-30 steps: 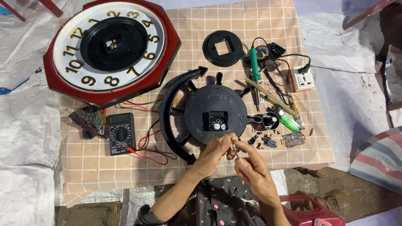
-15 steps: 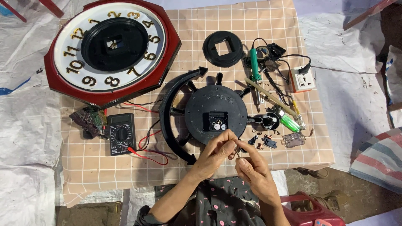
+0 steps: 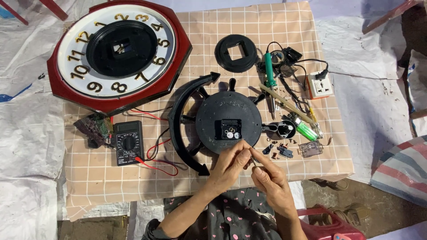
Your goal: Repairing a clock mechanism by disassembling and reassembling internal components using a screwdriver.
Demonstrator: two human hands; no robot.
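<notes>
Left hand [image 3: 231, 162]: fingers pinched together at the lower edge of the round black clock back [image 3: 228, 122]; what the grip holds is too small to tell. Right hand [image 3: 266, 174]: closed on a thin metal tool [image 3: 251, 155], tip meeting the left fingertips. Clock back: middle of the checked cloth surface [image 3: 213, 26], inside a curved black arc [image 3: 180, 122]. Octagonal red clock face [image 3: 116, 53]: upper left. Black multimeter [image 3: 128, 142]: left, red leads trailing. Green soldering iron [image 3: 269, 71] and white socket [image 3: 320, 86]: right.

Red-framed clock [image 3: 119, 55] with gold numerals, beige checked cloth [image 3: 213, 26], green soldering iron [image 3: 269, 71]
</notes>
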